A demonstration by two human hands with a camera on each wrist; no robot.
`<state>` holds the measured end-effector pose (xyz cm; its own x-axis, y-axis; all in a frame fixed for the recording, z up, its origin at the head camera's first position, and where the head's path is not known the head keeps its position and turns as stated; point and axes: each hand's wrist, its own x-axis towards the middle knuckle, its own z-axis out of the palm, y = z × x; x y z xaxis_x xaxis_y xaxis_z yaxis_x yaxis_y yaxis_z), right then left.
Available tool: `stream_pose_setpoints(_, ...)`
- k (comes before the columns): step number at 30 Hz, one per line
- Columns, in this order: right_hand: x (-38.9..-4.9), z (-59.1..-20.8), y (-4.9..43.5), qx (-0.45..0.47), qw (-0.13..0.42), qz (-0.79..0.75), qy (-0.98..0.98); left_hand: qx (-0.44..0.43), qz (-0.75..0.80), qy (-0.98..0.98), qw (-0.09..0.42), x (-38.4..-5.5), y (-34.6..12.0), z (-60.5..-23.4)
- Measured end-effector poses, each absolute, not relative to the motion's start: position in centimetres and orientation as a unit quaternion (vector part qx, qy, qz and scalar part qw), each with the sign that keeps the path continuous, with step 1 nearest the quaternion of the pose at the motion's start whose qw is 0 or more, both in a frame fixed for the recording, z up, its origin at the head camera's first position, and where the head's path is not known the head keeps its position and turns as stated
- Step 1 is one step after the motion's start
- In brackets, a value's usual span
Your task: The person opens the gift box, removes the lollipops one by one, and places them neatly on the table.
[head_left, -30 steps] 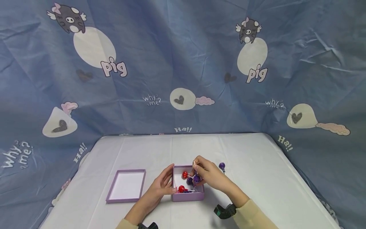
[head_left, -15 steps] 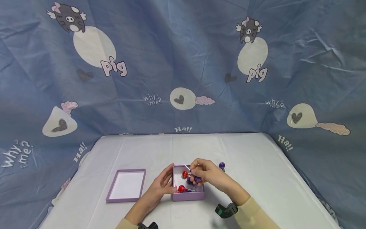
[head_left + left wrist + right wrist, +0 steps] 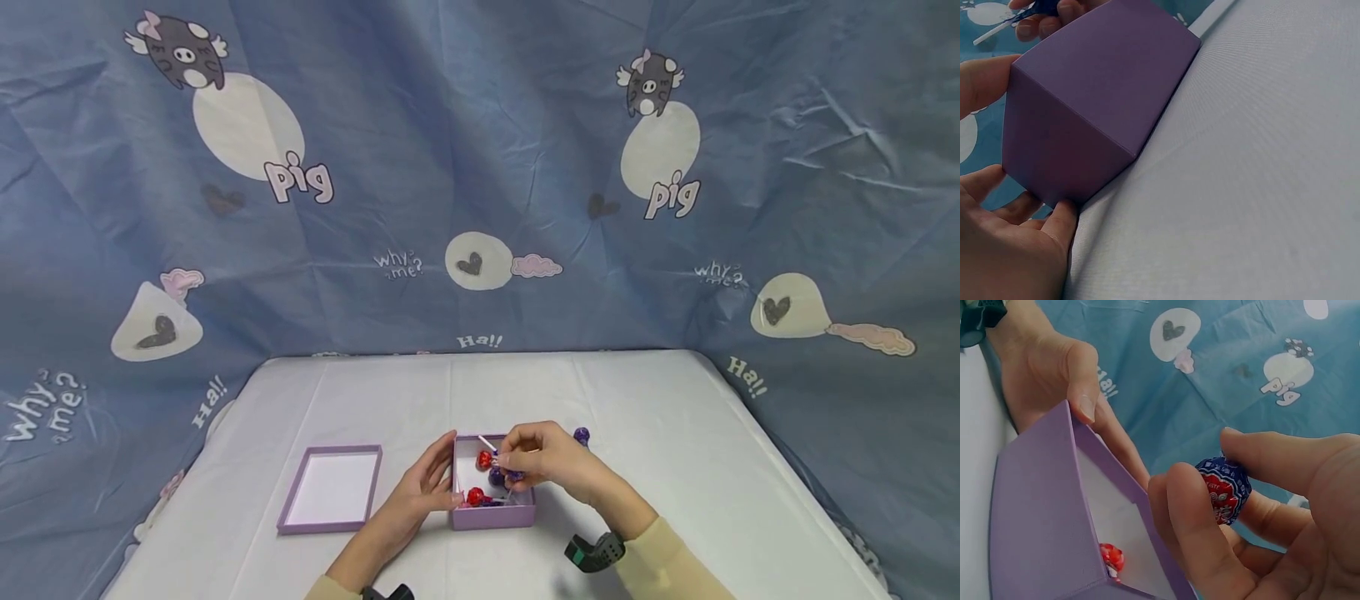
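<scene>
An open-topped purple box [image 3: 493,518] with a white inside stands on the table. My left hand [image 3: 416,496] holds its left side, fingers along the wall and thumb at the near corner. Over the box's right side, my right hand [image 3: 551,458] pinches a lollipop [image 3: 1225,487] in a dark blue wrapper with a red label. Its white stick points up and to the left in the head view. Inside the box lie a red lollipop [image 3: 484,460], a second red one [image 3: 476,496] at the front, and a dark purple one [image 3: 497,477], partly covered by my right fingers.
To the left lies a shallow purple-edged lid [image 3: 330,487], its white inside facing up. Another purple lollipop [image 3: 582,436] rests on the white tablecloth [image 3: 660,467] beyond my right wrist. A blue patterned curtain [image 3: 480,317] hangs behind the table.
My right hand has shifted slightly and turned the lollipop, so its stick tilts up to the left instead of being mostly hidden at the fingers. My left hand and the box have stayed put.
</scene>
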<state>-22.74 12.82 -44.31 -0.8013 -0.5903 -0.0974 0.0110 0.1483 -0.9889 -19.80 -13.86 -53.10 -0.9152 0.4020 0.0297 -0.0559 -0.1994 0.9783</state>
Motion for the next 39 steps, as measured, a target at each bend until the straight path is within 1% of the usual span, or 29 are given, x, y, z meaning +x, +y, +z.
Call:
stream_pose_setpoints(8, -22.7, -44.1, 13.0, -0.217, 0.201, -0.605, 0.739, 0.143, 0.761, 0.615, 0.148, -19.8, -13.8, -53.2)
stream_pose_setpoints(18, -23.0, -43.8, 13.9, -0.211, 0.13, -0.506, 0.826, 0.145, 0.764, 0.611, 0.15, -19.7, -13.9, -53.0)
stream_pose_setpoints(26, -23.2, -43.3, 14.3, -0.223, 0.115, -0.519, 0.817, 0.147, 0.761, 0.615, 0.145, -19.8, -13.8, -53.1)
stream_pose_setpoints(39, -23.6, -42.6, 15.4, -0.191, 0.114, -0.537, 0.814, 0.144, 0.76, 0.617, 0.145, -19.8, -13.8, -53.2)
